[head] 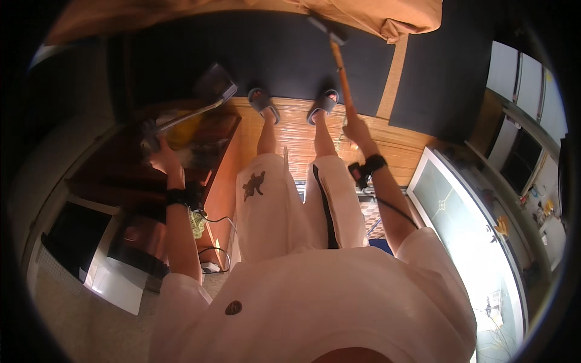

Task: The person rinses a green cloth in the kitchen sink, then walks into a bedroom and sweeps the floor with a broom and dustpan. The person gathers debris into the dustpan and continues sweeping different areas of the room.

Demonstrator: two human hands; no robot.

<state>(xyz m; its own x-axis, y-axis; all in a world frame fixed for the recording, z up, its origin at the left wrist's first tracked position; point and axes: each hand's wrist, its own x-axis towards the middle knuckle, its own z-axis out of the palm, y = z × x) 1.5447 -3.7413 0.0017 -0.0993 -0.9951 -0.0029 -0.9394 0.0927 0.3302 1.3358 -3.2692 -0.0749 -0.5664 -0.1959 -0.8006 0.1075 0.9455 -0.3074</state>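
My left hand is closed around the end of a long thin handle, partly blurred. At its far end a dark dustpan hangs over the black floor covering, left of my feet. My right hand grips the brown stick of a broom. The narrow broom head reaches forward to the hem of an orange-brown cloth, and whether it touches the floor I cannot tell. The pan and the broom head are well apart. Any sweepings in the pan are hidden from me.
My grey slippers stand where the black covering meets wood-patterned flooring. To the left is a reddish-brown cabinet with items on top. A white-framed glass door stands close on the right. A cable hangs beside the cabinet.
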